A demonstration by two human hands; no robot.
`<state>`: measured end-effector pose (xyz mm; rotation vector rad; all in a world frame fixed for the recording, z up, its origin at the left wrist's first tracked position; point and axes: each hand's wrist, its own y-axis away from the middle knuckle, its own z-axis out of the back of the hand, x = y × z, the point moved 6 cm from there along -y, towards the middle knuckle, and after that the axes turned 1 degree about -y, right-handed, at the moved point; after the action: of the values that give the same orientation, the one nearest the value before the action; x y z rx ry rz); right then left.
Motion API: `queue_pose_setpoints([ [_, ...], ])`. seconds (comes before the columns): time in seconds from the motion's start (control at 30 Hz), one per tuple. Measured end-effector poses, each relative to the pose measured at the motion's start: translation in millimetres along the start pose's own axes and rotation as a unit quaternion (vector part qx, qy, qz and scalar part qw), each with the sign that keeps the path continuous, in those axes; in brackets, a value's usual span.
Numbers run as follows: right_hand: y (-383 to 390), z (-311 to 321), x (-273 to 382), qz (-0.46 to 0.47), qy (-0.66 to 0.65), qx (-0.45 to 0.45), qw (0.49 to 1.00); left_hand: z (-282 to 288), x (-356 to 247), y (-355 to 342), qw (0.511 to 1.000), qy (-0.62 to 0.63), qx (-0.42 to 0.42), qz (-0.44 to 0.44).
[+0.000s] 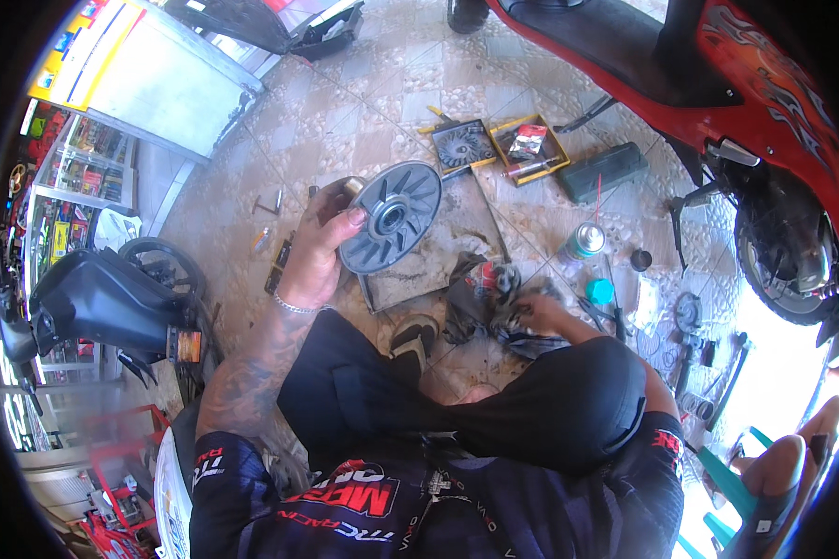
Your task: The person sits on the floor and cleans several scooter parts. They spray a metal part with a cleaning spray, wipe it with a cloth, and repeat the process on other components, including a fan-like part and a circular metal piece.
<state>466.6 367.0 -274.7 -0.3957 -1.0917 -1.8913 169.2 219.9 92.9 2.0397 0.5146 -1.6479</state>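
My left hand (324, 233) grips a round grey finned metal disc (403, 210) with a short cylindrical boss, raised and tilted above a flat, grimy grey mat (452, 233) on the floor. Lower right of it, my right hand (539, 315) has its curled fingers in a crumpled dark, dirty rag (475, 307). Beside the rag stand a spray can (585, 242) with a red straw, a teal lid (599, 292) and a small dark cup (641, 260).
Beyond lie a tray with a finned part (461, 145), a yellow tray (527, 147) and a dark green case (601, 172). A red scooter (755, 84) is at right, a black scooter (130, 303) at left, loose tools (690, 373) at right, and another person's legs (774, 475) lower right.
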Motion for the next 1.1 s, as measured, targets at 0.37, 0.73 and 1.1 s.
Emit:
queue_pose_setpoints([
  [0.37,24.3,11.3,38.3,0.098,-0.099,0.001,0.99,-10.6,3.3,-5.1,1.0,0.001,0.02,0.017],
  [0.73,-32.5,-67.4,41.8,0.082,-0.144,0.161,0.973,-1.2,8.5,-2.5,0.999,-0.005,0.002,0.035],
  [1.1,35.2,39.3,-55.4,-0.21,-0.343,-0.502,0.766,10.1,7.4,-7.2,0.999,0.016,-0.011,0.037],
])
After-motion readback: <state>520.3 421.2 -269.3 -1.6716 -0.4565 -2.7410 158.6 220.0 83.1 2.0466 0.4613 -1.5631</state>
